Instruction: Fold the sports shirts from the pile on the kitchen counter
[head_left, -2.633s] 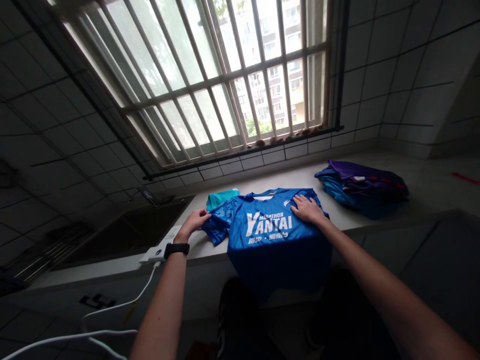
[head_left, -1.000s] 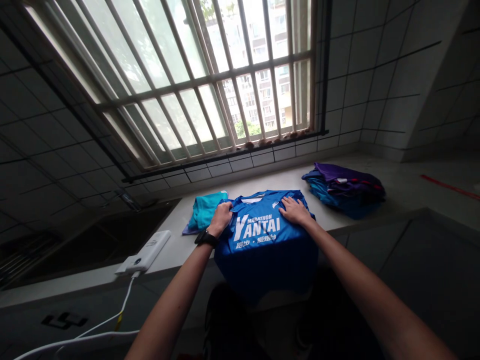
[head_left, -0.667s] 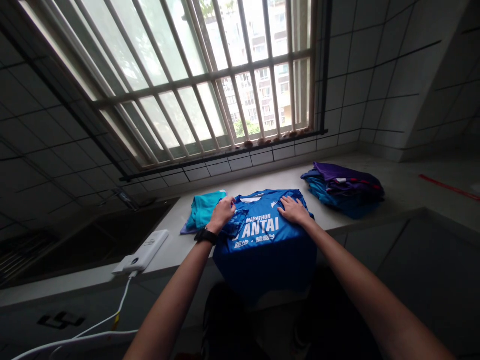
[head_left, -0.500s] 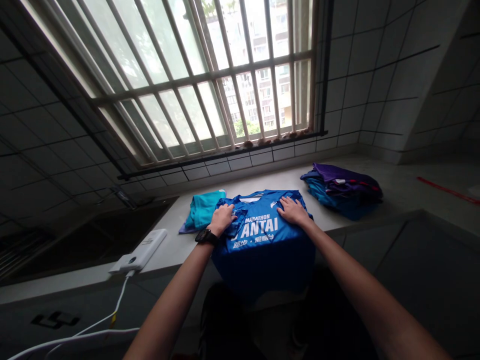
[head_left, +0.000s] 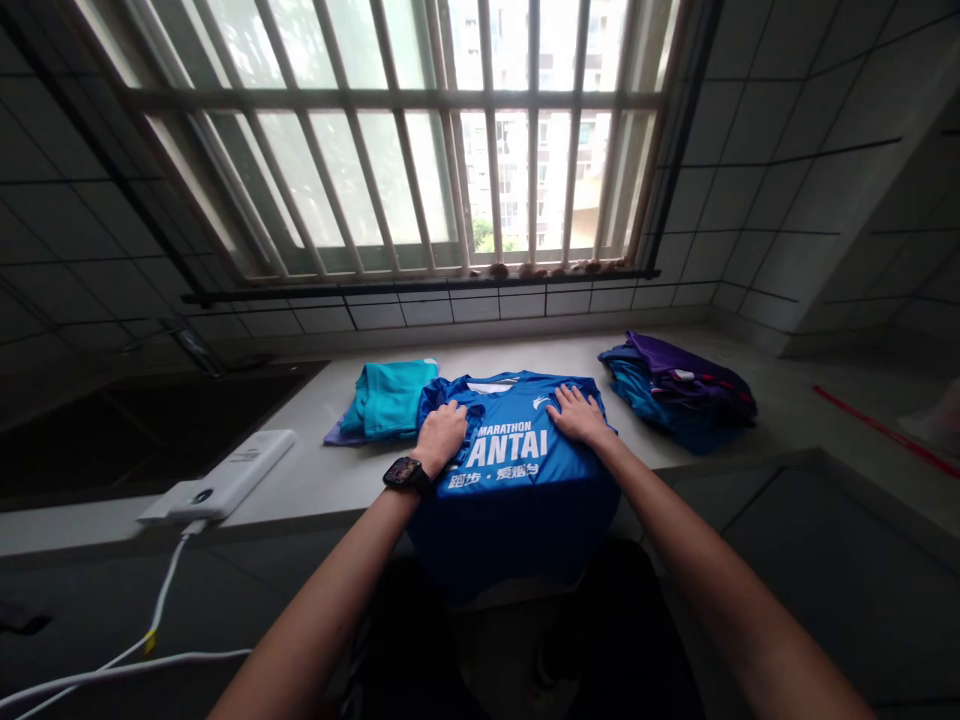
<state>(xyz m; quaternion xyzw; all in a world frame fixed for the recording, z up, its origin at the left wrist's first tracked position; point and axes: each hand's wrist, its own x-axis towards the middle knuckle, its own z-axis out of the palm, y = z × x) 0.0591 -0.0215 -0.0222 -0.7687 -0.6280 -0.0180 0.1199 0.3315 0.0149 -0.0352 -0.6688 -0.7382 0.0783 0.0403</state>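
A blue T-shirt (head_left: 517, 410) with white lettering lies front up on the counter, its collar toward the window and its lower part hanging over the front edge. My left hand (head_left: 442, 435), with a black watch at the wrist, is closed on the shirt's left side, where the fabric bunches by the fingers. On the right chest area my right hand (head_left: 577, 412) lies flat, its fingers spread on the cloth. A folded teal garment (head_left: 394, 398) rests left of the shirt, on top of a purple one.
Piled to the right are purple and blue clothes (head_left: 682, 390). A white power strip (head_left: 236, 475) with a cable sits near the counter's front left edge, beside a dark sink (head_left: 150, 410). A red strap (head_left: 885, 430) lies far right. Behind is a barred window (head_left: 420, 180).
My view has levelled and shifted. The left hand remains closed on the shirt's side and the right hand still lies flat on its chest; the shirt looks much the same.
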